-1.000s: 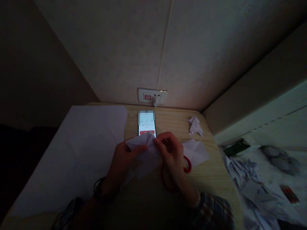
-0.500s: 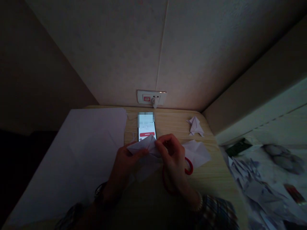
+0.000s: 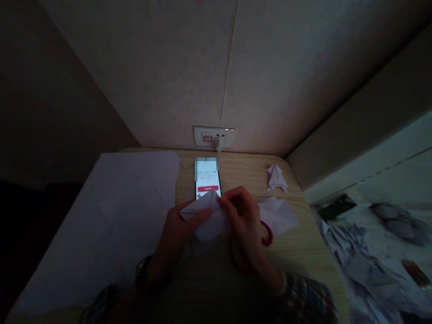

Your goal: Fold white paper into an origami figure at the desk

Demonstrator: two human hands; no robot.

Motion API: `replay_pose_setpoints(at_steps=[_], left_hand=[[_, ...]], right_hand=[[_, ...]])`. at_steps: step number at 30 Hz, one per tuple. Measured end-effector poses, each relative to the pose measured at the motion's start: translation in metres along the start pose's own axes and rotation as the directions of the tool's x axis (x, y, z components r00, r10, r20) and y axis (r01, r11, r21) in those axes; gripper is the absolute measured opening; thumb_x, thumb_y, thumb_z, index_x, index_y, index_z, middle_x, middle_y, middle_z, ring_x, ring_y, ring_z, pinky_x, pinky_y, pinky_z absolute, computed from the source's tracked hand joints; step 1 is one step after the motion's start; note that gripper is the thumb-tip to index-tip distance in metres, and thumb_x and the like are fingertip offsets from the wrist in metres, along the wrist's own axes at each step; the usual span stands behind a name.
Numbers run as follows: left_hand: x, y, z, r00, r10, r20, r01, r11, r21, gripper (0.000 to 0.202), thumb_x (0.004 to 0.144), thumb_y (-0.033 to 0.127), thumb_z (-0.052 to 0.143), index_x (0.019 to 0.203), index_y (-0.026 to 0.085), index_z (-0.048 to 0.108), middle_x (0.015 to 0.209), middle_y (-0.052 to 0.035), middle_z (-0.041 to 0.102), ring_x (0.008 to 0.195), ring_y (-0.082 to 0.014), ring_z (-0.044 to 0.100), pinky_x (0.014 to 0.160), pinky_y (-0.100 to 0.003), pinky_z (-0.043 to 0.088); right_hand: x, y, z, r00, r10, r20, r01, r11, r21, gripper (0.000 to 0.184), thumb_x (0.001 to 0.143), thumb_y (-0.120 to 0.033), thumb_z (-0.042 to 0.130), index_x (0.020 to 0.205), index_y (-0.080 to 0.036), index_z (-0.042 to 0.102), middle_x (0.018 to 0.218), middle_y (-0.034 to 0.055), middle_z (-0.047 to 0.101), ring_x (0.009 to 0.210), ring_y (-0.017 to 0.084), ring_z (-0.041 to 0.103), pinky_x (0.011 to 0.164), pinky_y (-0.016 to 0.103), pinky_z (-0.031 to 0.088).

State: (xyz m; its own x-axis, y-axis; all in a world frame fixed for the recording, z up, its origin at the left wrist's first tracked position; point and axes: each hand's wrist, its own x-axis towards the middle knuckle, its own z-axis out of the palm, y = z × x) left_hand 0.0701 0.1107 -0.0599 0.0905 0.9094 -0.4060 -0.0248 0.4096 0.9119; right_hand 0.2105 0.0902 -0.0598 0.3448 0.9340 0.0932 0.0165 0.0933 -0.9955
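Note:
Between my two hands is a folded piece of white paper (image 3: 209, 222), raised over the wooden tabletop. My left hand (image 3: 180, 225) grips its left side, the thumb lying across the front. At the upper right corner, my right hand (image 3: 242, 213) pinches the paper between thumb and fingers. A lit phone (image 3: 207, 173) lies just behind the paper, which covers its lower end. Red-handled scissors (image 3: 267, 235) lie beneath my right hand, their blades hidden. Beside them rests a loose creased sheet of paper (image 3: 278, 216).
Large white sheets (image 3: 135, 193) cover the table's left side. A folded paper figure (image 3: 276, 177) sits at the back right of the wooden table (image 3: 303, 252). A plug is in the wall socket (image 3: 214, 137). Many folded papers (image 3: 367, 270) lie lower down at the right.
The paper's lower flap has come up towards me, showing a broader white face below my left thumb. Both hands keep their hold, and the view has shifted slightly.

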Motion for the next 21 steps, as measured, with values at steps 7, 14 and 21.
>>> replay_pose_setpoints(at_steps=[7, 14, 21], left_hand=[[-0.0004, 0.0029, 0.0001, 1.0, -0.003, 0.028, 0.003, 1.0, 0.004, 0.029, 0.058, 0.032, 0.085, 0.078, 0.013, 0.076, 0.065, -0.0019, 0.073, 0.059, -0.0179, 0.064, 0.054, -0.024, 0.048], [0.0009, 0.0023, -0.0031, 0.996, 0.032, 0.08, -0.037, 0.998, 0.053, 0.026, 0.059, 0.033, 0.084, 0.076, 0.014, 0.076, 0.063, -0.0019, 0.072, 0.058, -0.0179, 0.063, 0.052, -0.024, 0.046], [0.0006, 0.0027, -0.0021, 0.996, 0.051, 0.075, -0.059, 0.993, 0.107, 0.024, 0.06, 0.035, 0.082, 0.068, 0.015, 0.073, 0.059, -0.0011, 0.069, 0.056, -0.0173, 0.061, 0.051, -0.024, 0.044]], right_hand=[[0.0039, -0.0006, -0.0017, 0.996, -0.003, 0.089, 0.0, 0.999, 0.035, 0.009, 0.079, -0.028, 0.071, 0.085, -0.023, 0.067, 0.074, -0.0019, 0.068, 0.069, 0.015, 0.063, 0.064, 0.027, 0.048], [0.0079, -0.0008, -0.0065, 0.992, 0.008, 0.13, -0.002, 0.999, -0.044, 0.013, 0.079, -0.029, 0.07, 0.07, -0.022, 0.063, 0.065, -0.0031, 0.065, 0.061, 0.014, 0.059, 0.058, 0.026, 0.044], [0.0069, 0.001, -0.0054, 0.996, 0.014, 0.083, -0.008, 0.997, -0.074, 0.017, 0.079, -0.029, 0.067, 0.065, -0.022, 0.062, 0.059, -0.0034, 0.061, 0.056, 0.014, 0.053, 0.053, 0.025, 0.038]])
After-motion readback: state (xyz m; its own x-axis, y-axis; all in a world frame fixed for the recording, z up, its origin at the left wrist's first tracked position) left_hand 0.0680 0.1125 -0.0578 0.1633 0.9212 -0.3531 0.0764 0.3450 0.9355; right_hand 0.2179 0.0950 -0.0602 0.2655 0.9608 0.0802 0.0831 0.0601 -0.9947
